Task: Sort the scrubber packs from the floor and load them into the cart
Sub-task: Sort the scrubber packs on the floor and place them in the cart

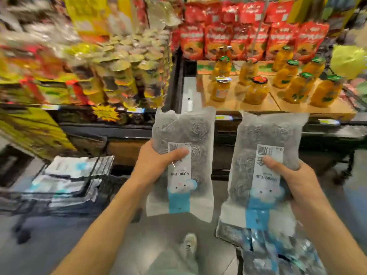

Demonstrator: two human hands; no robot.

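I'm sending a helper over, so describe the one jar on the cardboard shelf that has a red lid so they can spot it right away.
Look at the cardboard shelf under the red pouches, right of the dark upright post. In its front row stands the red-lidded jar, with yellow contents. The jar to its left has a pale lid, and those to its right have green ones.

I see two clear scrubber packs, the left pack (183, 155) and the right pack (264, 167), each showing grey steel coils behind a white label with a sky-blue band. The wire cart (95, 175) is black, loaded with white-and-blue packs. Behind them, jars (256, 90) glow orange under green and red lids, below red pouches (218, 39).
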